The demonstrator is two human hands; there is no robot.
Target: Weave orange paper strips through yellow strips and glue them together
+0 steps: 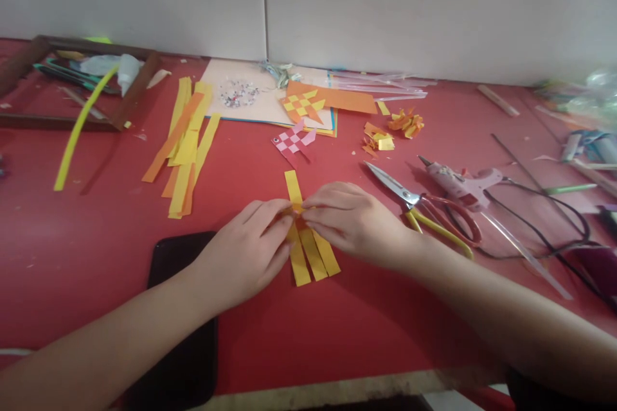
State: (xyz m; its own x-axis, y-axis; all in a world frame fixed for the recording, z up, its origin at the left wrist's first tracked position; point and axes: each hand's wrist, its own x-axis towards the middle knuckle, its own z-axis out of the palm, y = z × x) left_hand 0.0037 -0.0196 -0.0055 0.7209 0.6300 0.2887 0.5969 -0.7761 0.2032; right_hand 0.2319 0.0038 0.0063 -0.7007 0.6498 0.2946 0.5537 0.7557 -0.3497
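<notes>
Several yellow paper strips (315,257) lie side by side on the red table, crossed near their upper part by orange paper that my fingers mostly cover. My left hand (258,241) pinches the strips from the left side. From the right, my right hand (354,221) closes its fingertips on the same crossing. Above them lies a pink-and-white woven paper fish (293,142). Beyond it a yellow-and-orange woven paper fish (303,104) rests on an orange sheet. A pile of loose yellow and orange strips (186,144) lies to the left.
Scissors (409,196) and a pink glue gun (465,186) with its cord lie right. Paper scraps (380,141) sit behind them. A black phone (183,334) is under my left forearm. A wooden frame (139,87) holds tools at back left; the wall (385,13) stands behind.
</notes>
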